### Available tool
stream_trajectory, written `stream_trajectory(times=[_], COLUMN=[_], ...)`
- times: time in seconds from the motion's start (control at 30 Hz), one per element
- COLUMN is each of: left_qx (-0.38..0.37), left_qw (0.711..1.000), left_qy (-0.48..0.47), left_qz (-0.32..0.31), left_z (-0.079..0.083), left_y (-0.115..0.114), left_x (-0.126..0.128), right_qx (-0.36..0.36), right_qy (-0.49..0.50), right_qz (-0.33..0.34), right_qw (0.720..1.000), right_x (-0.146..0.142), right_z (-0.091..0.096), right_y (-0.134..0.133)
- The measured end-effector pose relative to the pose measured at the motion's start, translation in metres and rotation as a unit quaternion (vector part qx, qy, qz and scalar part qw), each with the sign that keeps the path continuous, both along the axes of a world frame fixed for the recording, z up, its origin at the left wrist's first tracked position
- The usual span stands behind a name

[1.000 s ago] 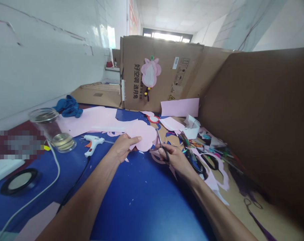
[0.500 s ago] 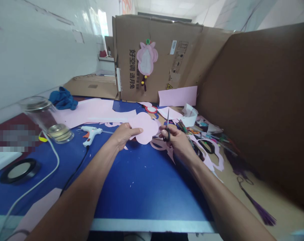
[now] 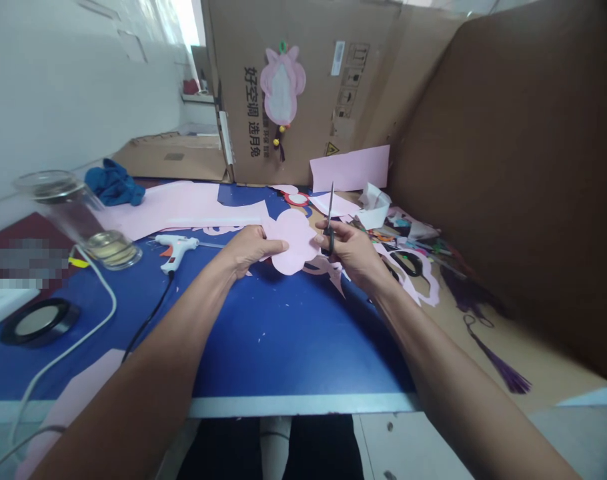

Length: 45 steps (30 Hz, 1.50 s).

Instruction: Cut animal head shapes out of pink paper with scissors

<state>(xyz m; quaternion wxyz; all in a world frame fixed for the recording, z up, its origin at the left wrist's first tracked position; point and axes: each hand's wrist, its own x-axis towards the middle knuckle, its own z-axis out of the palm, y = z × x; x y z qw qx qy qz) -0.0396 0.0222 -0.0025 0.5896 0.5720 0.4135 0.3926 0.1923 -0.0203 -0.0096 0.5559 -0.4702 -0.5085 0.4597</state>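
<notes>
My left hand (image 3: 251, 250) pinches a pink scalloped paper cutout (image 3: 294, 243) by its left side, thumb on top. My right hand (image 3: 353, 250) is closed round the black handles of a pair of scissors (image 3: 330, 213), whose blades point upward. The right fingertips are at the cutout's right edge; whether they grip it, I cannot tell. Pink paper scraps (image 3: 333, 273) lie on the blue table (image 3: 283, 347) below and behind the hands.
At left lie a white glue gun (image 3: 177, 248), a glass jar (image 3: 83, 220), black tape (image 3: 39, 321) and a blue cloth (image 3: 114, 183). Cardboard (image 3: 373, 120) walls the back and right, with a pink ornament (image 3: 282, 93) hanging there. A purple tassel (image 3: 503, 367) lies at right.
The camera has tilted downward, so the scene sits higher and more of the table's front edge shows. My right fingertips have come up to the cutout's right edge.
</notes>
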Motion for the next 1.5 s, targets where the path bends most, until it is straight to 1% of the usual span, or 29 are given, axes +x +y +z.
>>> stream_trajectory(times=[0.17, 0.3, 0.4, 0.5, 0.53, 0.6, 0.67, 0.73, 0.83, 0.9, 0.97, 1.0, 1.07, 1.1, 1.17, 1.23, 1.3, 1.37, 1.5], left_qx=[0.023, 0.026, 0.017, -0.009, -0.019, -0.042, -0.067, -0.088, -0.109, -0.118, -0.120, -0.117, -0.100, -0.090, -0.063, -0.039, -0.019, -0.005, 0.007], left_qw=[0.999, 0.999, 0.999, 0.997, 0.994, 0.982, 0.963, 0.940, 0.912, 0.902, 0.902, 0.905, 0.919, 0.930, 0.952, 0.966, 0.975, 0.982, 0.990], left_qy=[0.021, 0.016, -0.015, -0.078, -0.109, -0.181, -0.256, -0.324, -0.390, -0.408, -0.406, -0.397, -0.366, -0.341, -0.288, -0.250, -0.221, -0.189, -0.142], left_qz=[0.010, 0.018, 0.029, 0.025, 0.019, 0.017, 0.039, 0.066, 0.071, 0.073, 0.087, 0.096, 0.110, 0.106, 0.082, 0.051, 0.023, 0.009, -0.011], left_z=[-0.001, 0.001, 0.003, 0.007, 0.008, 0.013, 0.019, 0.025, 0.033, 0.035, 0.034, 0.032, 0.027, 0.025, 0.020, 0.016, 0.014, 0.013, 0.014], left_y=[0.003, 0.004, 0.004, 0.005, 0.005, 0.006, 0.007, 0.007, 0.006, 0.006, 0.008, 0.009, 0.010, 0.010, 0.010, 0.008, 0.006, 0.004, 0.002], left_x=[-0.003, -0.004, -0.005, -0.008, -0.009, -0.013, -0.018, -0.024, -0.031, -0.034, -0.033, -0.032, -0.029, -0.027, -0.023, -0.019, -0.016, -0.014, -0.011], right_qx=[0.003, 0.026, 0.038, 0.041, 0.035, 0.022, 0.021, 0.036, 0.061, 0.066, 0.064, 0.063, 0.056, 0.051, 0.039, 0.035, 0.047, 0.061, 0.064], right_qy=[-0.015, -0.002, -0.024, -0.082, -0.081, -0.061, -0.072, -0.090, -0.100, -0.094, -0.089, -0.092, -0.105, -0.113, -0.117, -0.110, -0.096, -0.084, -0.081], right_qz=[0.004, 0.005, -0.002, -0.005, -0.009, -0.029, -0.043, -0.071, -0.124, -0.151, -0.153, -0.143, -0.120, -0.109, -0.101, -0.103, -0.100, -0.097, -0.126], right_qw=[1.000, 1.000, 0.999, 0.996, 0.996, 0.997, 0.996, 0.993, 0.985, 0.982, 0.982, 0.983, 0.986, 0.986, 0.987, 0.988, 0.989, 0.990, 0.987], right_x=[0.002, 0.003, 0.002, 0.002, 0.002, 0.002, 0.003, 0.003, 0.000, -0.005, -0.011, -0.013, -0.015, -0.016, -0.016, -0.014, -0.013, -0.010, -0.002], right_z=[-0.004, -0.007, -0.008, -0.009, -0.009, -0.008, -0.003, 0.006, 0.019, 0.021, 0.017, 0.014, 0.007, 0.004, -0.001, -0.004, -0.005, -0.003, 0.002], right_y=[0.003, 0.005, 0.003, 0.002, 0.002, 0.003, 0.006, 0.008, 0.009, 0.009, 0.007, 0.006, 0.003, 0.002, 0.001, 0.001, 0.002, 0.003, 0.001])
